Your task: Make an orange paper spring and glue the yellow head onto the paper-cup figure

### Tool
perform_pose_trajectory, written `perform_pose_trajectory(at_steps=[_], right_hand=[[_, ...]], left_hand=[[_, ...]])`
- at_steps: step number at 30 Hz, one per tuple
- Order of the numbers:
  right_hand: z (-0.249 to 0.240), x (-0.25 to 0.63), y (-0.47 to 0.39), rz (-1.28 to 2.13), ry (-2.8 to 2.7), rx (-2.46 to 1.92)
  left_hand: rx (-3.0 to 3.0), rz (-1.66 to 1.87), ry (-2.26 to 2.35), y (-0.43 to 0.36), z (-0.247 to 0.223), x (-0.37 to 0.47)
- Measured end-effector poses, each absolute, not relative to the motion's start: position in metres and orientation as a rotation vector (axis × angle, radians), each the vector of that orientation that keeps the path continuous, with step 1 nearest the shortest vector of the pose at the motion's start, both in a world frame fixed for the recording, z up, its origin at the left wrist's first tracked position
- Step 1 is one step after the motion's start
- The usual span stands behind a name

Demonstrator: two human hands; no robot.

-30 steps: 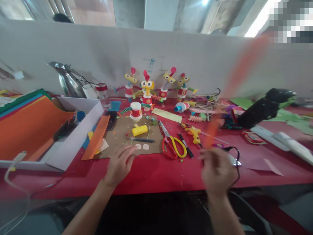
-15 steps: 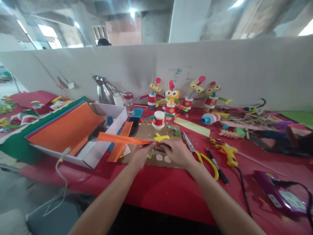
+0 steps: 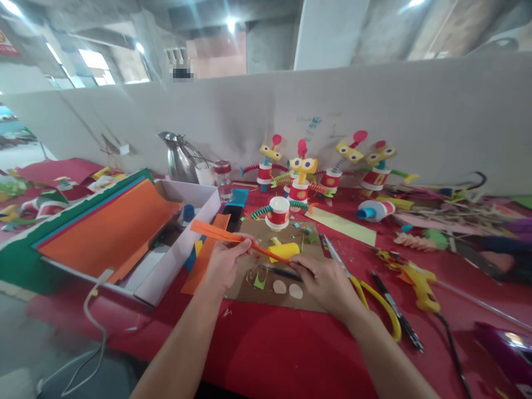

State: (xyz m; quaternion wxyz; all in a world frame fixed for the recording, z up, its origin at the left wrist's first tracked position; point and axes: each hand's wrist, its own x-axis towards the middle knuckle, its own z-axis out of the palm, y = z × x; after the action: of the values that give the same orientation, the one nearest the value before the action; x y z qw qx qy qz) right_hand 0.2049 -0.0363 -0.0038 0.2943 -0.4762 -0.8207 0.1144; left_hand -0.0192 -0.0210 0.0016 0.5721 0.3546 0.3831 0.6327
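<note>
An orange paper strip (image 3: 270, 253) stretches between my hands, folded narrow in the middle and wider at its left end. My left hand (image 3: 226, 260) pinches it near the wide part, and my right hand (image 3: 322, 277) grips the other end. Below it lies a brown cardboard mat (image 3: 245, 291) with a rolled yellow paper tube (image 3: 284, 251), two white paper ovals (image 3: 295, 291) and green scraps. Behind the mat's middle stands a red and white paper cup (image 3: 279, 213) with springy green paper arms. Another orange sheet (image 3: 199, 271) lies left of the mat.
A white box (image 3: 183, 260) with coloured sheets is at left. Yellow-handled scissors (image 3: 361, 291), a black pen (image 3: 397, 310) and a yellow glue gun (image 3: 421, 285) lie right. Several cup figures (image 3: 301, 172), a steel jug (image 3: 178, 158) and a glass jar (image 3: 223, 180) stand behind.
My hands have moved apart, my right hand drawing rightward, so a longer narrow stretch of the orange strip shows between them. The camera view has shifted slightly.
</note>
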Motion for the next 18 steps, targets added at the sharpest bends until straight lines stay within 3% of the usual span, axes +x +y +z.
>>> perform_pose_trajectory(at_steps=[8,18], right_hand=[[-0.003,0.211,-0.035,0.115,-2.160,-1.317],[0.000,0.206,-0.039,-0.010,-2.331,-1.438]], left_hand=[[0.697,1.587,0.840,-0.019,0.011,-0.036],[0.806,1.301,0.945,-0.026,0.003,-0.011]])
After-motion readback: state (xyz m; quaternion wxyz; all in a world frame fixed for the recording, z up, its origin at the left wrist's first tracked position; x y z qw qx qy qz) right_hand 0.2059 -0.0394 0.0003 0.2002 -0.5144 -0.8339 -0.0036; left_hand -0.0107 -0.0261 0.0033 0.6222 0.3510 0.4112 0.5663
